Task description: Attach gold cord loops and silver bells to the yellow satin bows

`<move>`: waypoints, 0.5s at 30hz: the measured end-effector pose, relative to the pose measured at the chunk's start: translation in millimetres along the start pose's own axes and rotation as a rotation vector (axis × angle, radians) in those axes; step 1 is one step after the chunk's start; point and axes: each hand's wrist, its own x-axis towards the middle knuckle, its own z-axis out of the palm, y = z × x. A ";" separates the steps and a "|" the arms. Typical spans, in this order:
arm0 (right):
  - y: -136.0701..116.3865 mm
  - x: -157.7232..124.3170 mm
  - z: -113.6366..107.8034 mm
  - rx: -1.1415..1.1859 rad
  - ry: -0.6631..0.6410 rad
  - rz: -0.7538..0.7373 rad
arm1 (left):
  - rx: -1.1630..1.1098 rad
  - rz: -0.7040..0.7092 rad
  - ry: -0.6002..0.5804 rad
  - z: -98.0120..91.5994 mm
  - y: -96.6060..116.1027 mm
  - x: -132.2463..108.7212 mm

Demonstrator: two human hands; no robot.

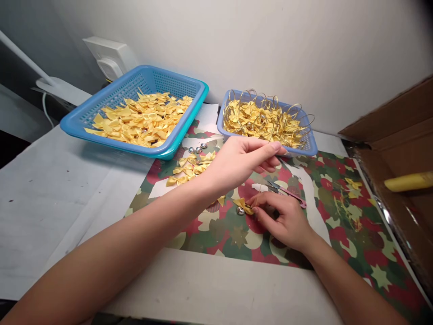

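white wall (321, 54) behind a white table (209, 289), partly covered by a patterned sheet (238, 235) in red, green and cream. on the sheet, near its middle, lies a yellow bow (240, 202) with a silver bell (240, 211) at its near side; this bow is the landmark for what follows.

right of the bow, the right hand (282, 216) has a narrow grip, thumb and forefinger closed on the bow's edge. beyond the bow, the left hand (250, 158) is raised, its thumb and fingers pressed together; a fine thread (259, 188) seems to run up towards it from the bow, but what that grip has hold of is too small to tell.

the step in hand looks like drawing thread through or around the bow and bell. as i judge it, the next move calls for a firm right grip on the bow and an even pull from the left, without twisting the bell.

beyond the bow to the left are loose bows (189, 169), loose bells (198, 149) and a large blue basket (108, 142) of bows. beyond it to the right, a smaller basket (221, 123) holds bows with gold loops (270, 101). snips (297, 197) with a pink handle lie just past the right hand. no brand, label or writing can be read.
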 end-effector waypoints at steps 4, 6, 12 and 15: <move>-1.2 -0.7 -1.9 -0.013 -0.011 -0.010 | -0.008 -0.002 -0.007 0.0 -1.8 0.5; -2.1 -0.9 -3.3 -0.018 -0.028 -0.006 | -0.003 -0.005 -0.008 0.1 -2.2 0.3; -3.5 -1.4 -6.7 -0.050 -0.091 0.026 | 0.006 -0.018 -0.005 0.5 -2.6 -0.4; -2.8 -0.6 -6.1 -0.040 -0.081 0.043 | 0.008 -0.016 -0.004 0.6 -2.4 -0.6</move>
